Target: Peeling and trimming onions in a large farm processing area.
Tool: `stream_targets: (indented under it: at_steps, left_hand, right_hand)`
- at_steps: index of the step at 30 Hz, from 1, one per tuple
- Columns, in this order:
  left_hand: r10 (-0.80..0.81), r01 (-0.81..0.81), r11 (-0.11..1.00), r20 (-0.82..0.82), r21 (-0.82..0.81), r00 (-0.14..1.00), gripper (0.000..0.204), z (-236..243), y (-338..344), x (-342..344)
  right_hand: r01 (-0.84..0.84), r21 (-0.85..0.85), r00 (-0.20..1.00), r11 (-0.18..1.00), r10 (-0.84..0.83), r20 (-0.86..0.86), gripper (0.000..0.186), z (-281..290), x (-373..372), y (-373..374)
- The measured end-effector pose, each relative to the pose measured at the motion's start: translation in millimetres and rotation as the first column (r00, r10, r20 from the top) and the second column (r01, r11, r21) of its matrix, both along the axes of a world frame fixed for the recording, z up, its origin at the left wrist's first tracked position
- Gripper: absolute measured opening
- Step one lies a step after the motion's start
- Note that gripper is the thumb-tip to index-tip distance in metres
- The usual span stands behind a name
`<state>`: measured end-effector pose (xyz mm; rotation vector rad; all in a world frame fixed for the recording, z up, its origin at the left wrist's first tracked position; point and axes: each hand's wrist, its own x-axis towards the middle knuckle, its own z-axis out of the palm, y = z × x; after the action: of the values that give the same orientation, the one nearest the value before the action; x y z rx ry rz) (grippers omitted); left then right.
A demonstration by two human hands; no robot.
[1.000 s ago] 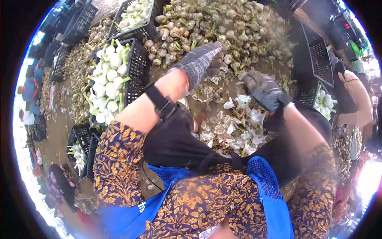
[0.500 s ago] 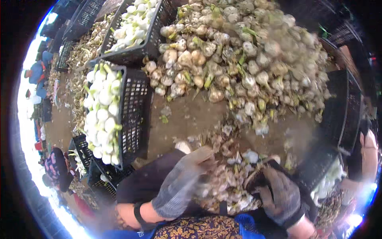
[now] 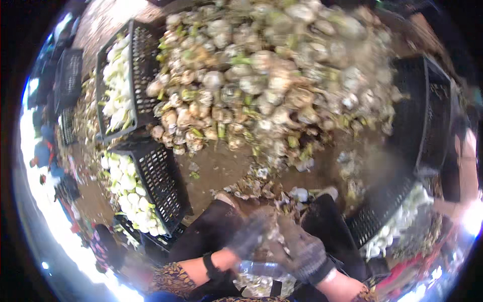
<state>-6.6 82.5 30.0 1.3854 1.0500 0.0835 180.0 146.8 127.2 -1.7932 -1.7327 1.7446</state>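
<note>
My left hand [image 3: 249, 234], in a grey knit glove, is in front of my lap and smeared by motion. Close beside it is my right hand [image 3: 303, 251], in a similar dirty glove, its fingers bent toward the left hand. Whether either holds a bulb is lost in the blur. Under and between the hands lie loose garlic skins [image 3: 259, 286], between my dark-trousered legs. Beyond my feet rises a large heap of garlic bulbs [image 3: 241, 80], brownish and soil-stained, some with green stem stubs.
To the left stand black slotted crates [image 3: 160, 176] filled with cleaned white garlic [image 3: 133, 196]. At the right are an upright black crate [image 3: 420, 110] and more white garlic [image 3: 397, 226]. Another person's arm [image 3: 469, 163] shows at the right edge. People sit at the far left.
The view has shifted, so the crates and heap sit differently in it. My two hands have come closer together, the right one moving inward from my right knee.
</note>
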Motion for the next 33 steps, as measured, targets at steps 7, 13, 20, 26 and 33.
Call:
stream_targets:
  at_steps: [7, 13, 20, 26, 33]
  left_hand:
    - [0.331, -0.343, 0.938, -0.18, -0.038, 0.926, 0.033, 37, -18, 35]
    - [-0.25, 0.351, 0.898, -0.349, 0.265, 0.903, 0.03, 148, 14, 81]
    - [-0.392, 0.485, 0.861, -0.409, 0.153, 0.824, 0.031, 265, 27, 105]
    - [-0.599, 0.697, 0.688, -0.385, 0.201, 0.702, 0.031, 294, 67, 124]
    - [-0.844, 0.911, 0.291, -0.371, 0.291, 0.388, 0.033, 347, 145, 103]
  right_hand:
    - [0.244, 0.195, 0.944, 0.95, -0.279, 0.176, 0.043, -22, 19, -70]
    - [0.634, 0.254, 0.771, 0.731, -0.623, -0.132, 0.037, 34, 46, -83]
    - [0.858, 0.291, 0.452, 0.423, -0.891, -0.04, 0.031, 147, 144, -166]
    - [0.969, 0.064, 0.16, 0.237, -0.808, 0.567, 0.032, 153, 138, -325]
    - [0.926, -0.37, 0.358, 0.07, -0.47, 0.807, 0.051, 264, -118, -476]
